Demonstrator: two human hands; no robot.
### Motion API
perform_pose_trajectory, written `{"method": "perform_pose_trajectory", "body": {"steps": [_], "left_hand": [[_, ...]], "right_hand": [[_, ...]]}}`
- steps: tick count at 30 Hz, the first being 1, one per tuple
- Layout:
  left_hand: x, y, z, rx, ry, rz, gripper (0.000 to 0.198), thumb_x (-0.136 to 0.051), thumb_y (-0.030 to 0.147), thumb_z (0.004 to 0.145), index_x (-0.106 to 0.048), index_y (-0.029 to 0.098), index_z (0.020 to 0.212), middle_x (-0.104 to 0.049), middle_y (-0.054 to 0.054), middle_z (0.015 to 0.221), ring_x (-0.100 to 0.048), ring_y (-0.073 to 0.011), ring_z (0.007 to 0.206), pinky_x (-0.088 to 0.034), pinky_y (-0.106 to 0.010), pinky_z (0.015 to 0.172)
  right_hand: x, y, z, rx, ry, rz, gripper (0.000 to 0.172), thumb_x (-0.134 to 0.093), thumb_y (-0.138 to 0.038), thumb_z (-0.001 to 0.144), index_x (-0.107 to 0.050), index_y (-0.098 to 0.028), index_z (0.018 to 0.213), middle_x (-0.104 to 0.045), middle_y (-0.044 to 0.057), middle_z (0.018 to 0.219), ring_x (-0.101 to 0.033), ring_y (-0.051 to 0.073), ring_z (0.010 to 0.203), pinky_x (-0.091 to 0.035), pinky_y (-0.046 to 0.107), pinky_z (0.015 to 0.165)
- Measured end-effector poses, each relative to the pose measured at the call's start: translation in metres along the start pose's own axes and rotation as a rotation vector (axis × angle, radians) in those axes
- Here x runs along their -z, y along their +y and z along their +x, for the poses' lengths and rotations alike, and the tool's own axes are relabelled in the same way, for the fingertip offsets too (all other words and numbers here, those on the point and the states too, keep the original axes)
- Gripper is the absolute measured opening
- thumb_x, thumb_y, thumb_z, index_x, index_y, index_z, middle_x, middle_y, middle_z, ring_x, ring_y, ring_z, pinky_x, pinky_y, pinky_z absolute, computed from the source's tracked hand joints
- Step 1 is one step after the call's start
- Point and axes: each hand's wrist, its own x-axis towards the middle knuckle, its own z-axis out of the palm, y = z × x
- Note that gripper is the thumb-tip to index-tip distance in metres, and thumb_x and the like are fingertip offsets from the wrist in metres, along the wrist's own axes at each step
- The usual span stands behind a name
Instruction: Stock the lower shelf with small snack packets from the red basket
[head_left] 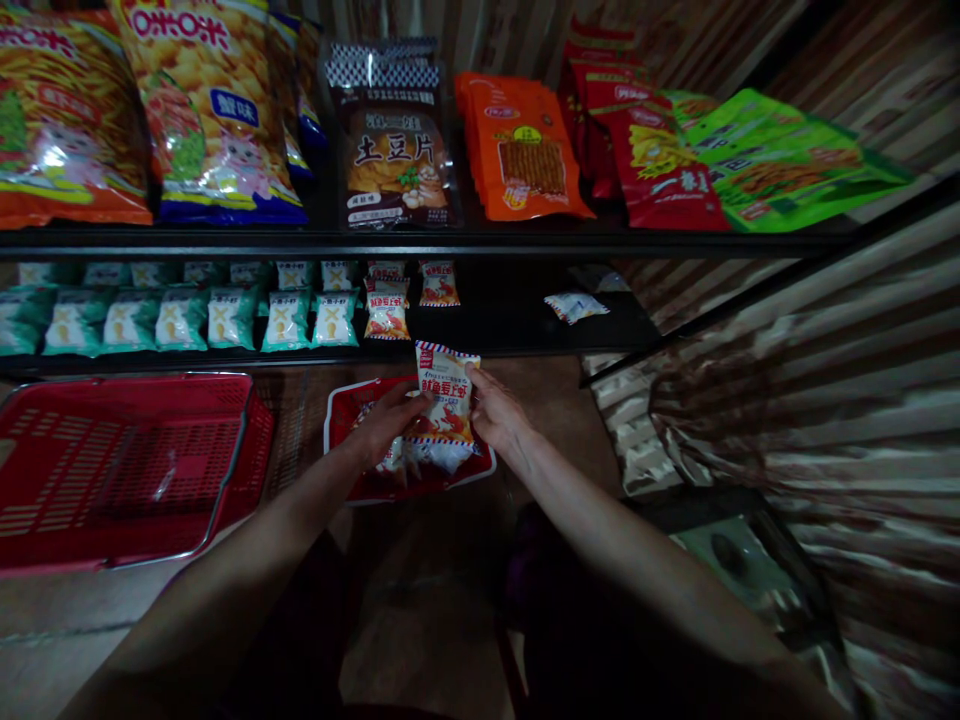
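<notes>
Over a small red basket with a white rim, a snack bag with a striped edge and red lettering is held upright. My right hand grips its right side, thumb on the front. My left hand is closed at the bag's left edge, fingers against it. More snack packets lie in the basket below, partly covered by my hands. On the lower shelf just beyond, a matching snack bag stands at the front, with another matching bag to its right.
A larger red basket sits on the floor at left. Teal and white snack packets line the lower shelf; small packets lie at its right. Big snack bags fill the upper shelf. A corrugated wall bounds the right.
</notes>
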Motion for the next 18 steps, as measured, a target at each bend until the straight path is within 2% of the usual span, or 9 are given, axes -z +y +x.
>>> {"method": "perform_pose_trajectory", "body": {"steps": [3, 8, 12, 18], "left_hand": [[0.001, -0.003, 0.000, 0.001, -0.042, 0.047, 0.042, -0.072, 0.036, 0.072, -0.062, 0.017, 0.108, -0.067, -0.012, 0.106, -0.064, -0.0229, 0.091, -0.051, -0.039, 0.084], [0.000, -0.008, -0.001, 0.054, -0.055, 0.010, 0.049, -0.075, 0.027, 0.070, -0.058, 0.018, 0.116, -0.066, -0.012, 0.108, -0.063, -0.0252, 0.098, -0.052, -0.043, 0.083], [0.001, -0.009, 0.000, 0.091, -0.105, -0.043, 0.031, -0.072, 0.021, 0.072, -0.064, 0.014, 0.101, -0.067, -0.011, 0.104, -0.066, -0.0216, 0.091, -0.052, -0.040, 0.085], [0.006, -0.014, 0.005, 0.084, -0.080, -0.036, 0.013, -0.066, 0.018, 0.077, -0.066, 0.013, 0.088, -0.070, -0.009, 0.093, -0.068, -0.0191, 0.082, -0.054, -0.037, 0.082]], "right_hand": [[0.002, -0.002, 0.003, 0.001, 0.012, 0.017, 0.005, -0.060, -0.024, 0.086, -0.063, -0.021, 0.084, -0.070, -0.002, 0.064, -0.065, 0.015, 0.057, -0.058, 0.033, 0.067], [0.004, -0.006, 0.007, -0.010, 0.022, 0.088, 0.005, -0.058, -0.023, 0.087, -0.062, -0.020, 0.086, -0.072, 0.000, 0.069, -0.066, 0.016, 0.061, -0.058, 0.036, 0.070], [0.005, -0.011, 0.009, -0.051, 0.078, 0.133, 0.009, -0.056, -0.025, 0.089, -0.062, -0.019, 0.087, -0.071, 0.001, 0.069, -0.065, 0.015, 0.061, -0.057, 0.035, 0.070], [0.011, -0.016, 0.016, -0.071, 0.185, 0.119, 0.012, -0.056, -0.026, 0.089, -0.059, -0.018, 0.081, -0.066, -0.001, 0.061, -0.061, 0.013, 0.056, -0.055, 0.026, 0.060]]}}
